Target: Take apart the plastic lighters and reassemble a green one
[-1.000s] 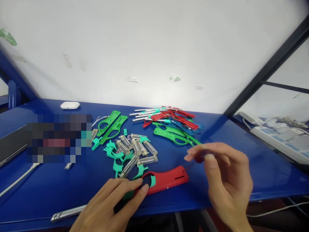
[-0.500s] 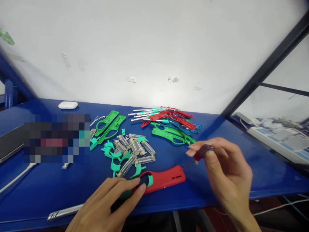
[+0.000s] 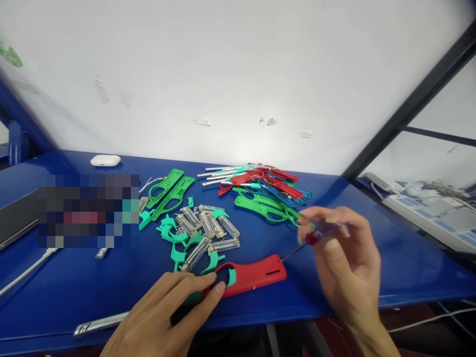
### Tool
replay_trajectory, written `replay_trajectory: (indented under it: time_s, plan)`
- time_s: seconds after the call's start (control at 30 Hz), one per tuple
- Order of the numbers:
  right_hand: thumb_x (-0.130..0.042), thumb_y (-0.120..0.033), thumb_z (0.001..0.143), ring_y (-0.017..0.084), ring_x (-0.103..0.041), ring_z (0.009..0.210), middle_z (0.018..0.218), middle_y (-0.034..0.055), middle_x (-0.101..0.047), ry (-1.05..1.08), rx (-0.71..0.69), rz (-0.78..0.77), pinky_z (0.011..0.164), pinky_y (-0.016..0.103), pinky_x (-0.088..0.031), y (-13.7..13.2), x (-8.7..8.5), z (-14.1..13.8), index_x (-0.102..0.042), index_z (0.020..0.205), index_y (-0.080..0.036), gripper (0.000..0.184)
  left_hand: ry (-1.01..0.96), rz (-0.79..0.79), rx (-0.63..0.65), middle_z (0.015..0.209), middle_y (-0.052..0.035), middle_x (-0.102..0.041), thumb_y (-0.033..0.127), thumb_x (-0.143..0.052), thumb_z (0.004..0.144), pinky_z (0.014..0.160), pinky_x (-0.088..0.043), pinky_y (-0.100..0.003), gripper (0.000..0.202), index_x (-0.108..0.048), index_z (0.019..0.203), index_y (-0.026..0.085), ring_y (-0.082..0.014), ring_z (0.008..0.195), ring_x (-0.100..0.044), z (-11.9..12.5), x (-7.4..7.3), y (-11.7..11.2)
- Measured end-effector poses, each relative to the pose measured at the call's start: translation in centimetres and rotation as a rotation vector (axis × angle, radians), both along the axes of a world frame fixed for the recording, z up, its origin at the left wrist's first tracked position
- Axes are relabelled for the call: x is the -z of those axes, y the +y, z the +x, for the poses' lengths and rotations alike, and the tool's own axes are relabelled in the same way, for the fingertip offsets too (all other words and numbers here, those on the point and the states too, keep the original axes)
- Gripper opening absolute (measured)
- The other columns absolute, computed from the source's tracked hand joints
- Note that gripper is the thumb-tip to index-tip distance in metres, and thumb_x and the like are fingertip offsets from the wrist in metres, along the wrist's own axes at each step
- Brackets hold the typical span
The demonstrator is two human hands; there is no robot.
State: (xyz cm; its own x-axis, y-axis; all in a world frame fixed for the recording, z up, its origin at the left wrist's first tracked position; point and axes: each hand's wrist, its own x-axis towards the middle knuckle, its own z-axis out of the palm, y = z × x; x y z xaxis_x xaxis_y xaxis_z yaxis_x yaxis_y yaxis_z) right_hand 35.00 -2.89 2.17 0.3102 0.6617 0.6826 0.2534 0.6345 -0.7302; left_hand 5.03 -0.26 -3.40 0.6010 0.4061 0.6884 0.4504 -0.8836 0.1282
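My left hand (image 3: 163, 310) lies over the left end of a red lighter (image 3: 253, 280), its fingers closed around the handle near the loop. A teal trigger (image 3: 232, 277) shows inside that loop, and a silver tube (image 3: 100, 323) sticks out on the other side of my hand. In my right hand (image 3: 353, 270) a screwdriver (image 3: 315, 235) with a clear red-purple handle is held between thumb and fingers. Its thin shaft slants down to the lighter's right end; whether the tip sits in the screw hole I cannot tell.
Clear fuel tanks (image 3: 197, 253) and teal triggers (image 3: 178, 238) lie in a heap behind the lighter. Green shell halves (image 3: 173, 198) are at the back left. A pile of red shells (image 3: 282, 186), others and silver tubes lies further back. A white case (image 3: 105, 160) rests near the wall.
My right hand's fingers have shifted and loosened around the screwdriver handle, which has moved slightly right. My left hand and the red lighter stay put.
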Motion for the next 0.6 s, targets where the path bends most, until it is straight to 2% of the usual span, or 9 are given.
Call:
replay_trajectory:
  time_s: [0.1, 0.2, 0.27, 0.33, 0.43, 0.5, 0.6]
  plan:
    - [-0.086, -0.021, 0.092, 0.017, -0.064, 0.094, 0.097, 0.0008, -0.068, -0.052, 0.117, 0.040, 0.072, 0.027, -0.055, -0.3, -0.6, -0.2, -0.075, 0.100, -0.028, 0.015, 0.001, -0.023, 0.008, 0.124, -0.0036, -0.074, 0.002, -0.043, 0.107, 0.103, -0.051, -0.022, 0.049, -0.073, 0.137, 0.026, -0.0123, 0.109, -0.067, 0.1, -0.2, -0.1]
    - [-0.077, -0.020, 0.101, 0.014, -0.069, 0.089, 0.098, -0.0002, -0.075, -0.130, 0.199, -0.018, 0.076, 0.025, -0.058, -1.0, -0.8, -0.3, -0.078, 0.112, -0.029, 0.015, 0.021, -0.021, 0.011, 0.123, -0.0036, -0.074, 0.003, -0.043, 0.108, 0.103, -0.051, -0.022, 0.049, -0.072, 0.138, 0.026, -0.0123, 0.109, -0.066, 0.0, -0.2, -0.1]
    - [-0.067, -0.023, 0.108, 0.015, -0.073, 0.096, 0.105, 0.0003, -0.079, -0.150, 0.173, -0.062, 0.083, 0.028, -0.060, -1.4, -0.8, -0.2, -0.075, 0.126, -0.031, 0.021, 0.024, -0.011, 0.002, 0.123, -0.0035, -0.074, 0.005, -0.042, 0.109, 0.103, -0.051, -0.022, 0.048, -0.072, 0.139, 0.027, -0.0122, 0.108, -0.066, 0.0, -0.2, -0.1]
    - [-0.063, -0.025, 0.111, 0.018, -0.074, 0.106, 0.112, 0.0016, -0.080, -0.143, 0.059, -0.082, 0.088, 0.031, -0.061, -1.4, -0.7, -0.1, -0.072, 0.131, -0.033, 0.023, 0.019, -0.005, -0.006, 0.123, -0.0032, -0.074, 0.005, -0.043, 0.108, 0.103, -0.052, -0.022, 0.048, -0.072, 0.139, 0.027, -0.0124, 0.108, -0.067, 0.0, -0.2, -0.1]
    - [-0.077, -0.025, 0.101, 0.021, -0.068, 0.114, 0.110, 0.0013, -0.076, -0.096, -0.096, -0.059, 0.086, 0.033, -0.060, -1.1, -0.8, 0.1, -0.075, 0.114, -0.033, 0.016, 0.008, -0.014, -0.006, 0.122, -0.0032, -0.076, 0.003, -0.044, 0.106, 0.101, -0.055, -0.023, 0.049, -0.073, 0.137, 0.028, -0.0129, 0.107, -0.070, 0.1, -0.2, -0.2]
    - [-0.083, -0.019, 0.095, 0.018, -0.066, 0.104, 0.101, -0.0005, -0.072, -0.087, -0.068, -0.033, 0.080, 0.030, -0.058, -1.0, -0.8, 0.3, -0.077, 0.106, -0.032, 0.018, -0.003, -0.025, -0.008, 0.121, -0.0035, -0.077, 0.004, -0.044, 0.106, 0.099, -0.057, -0.023, 0.049, -0.072, 0.137, 0.028, -0.0130, 0.105, -0.071, 0.1, -0.2, -0.3]
    - [-0.074, -0.019, 0.103, 0.014, -0.069, 0.092, 0.101, -0.0017, -0.074, -0.098, 0.044, -0.060, 0.080, 0.027, -0.059, -1.1, -0.6, 0.5, -0.077, 0.123, -0.034, 0.025, 0.001, -0.025, -0.014, 0.119, -0.0033, -0.078, 0.007, -0.043, 0.107, 0.096, -0.060, -0.023, 0.048, -0.071, 0.139, 0.031, -0.0136, 0.103, -0.074, 0.0, -0.3, -0.2]
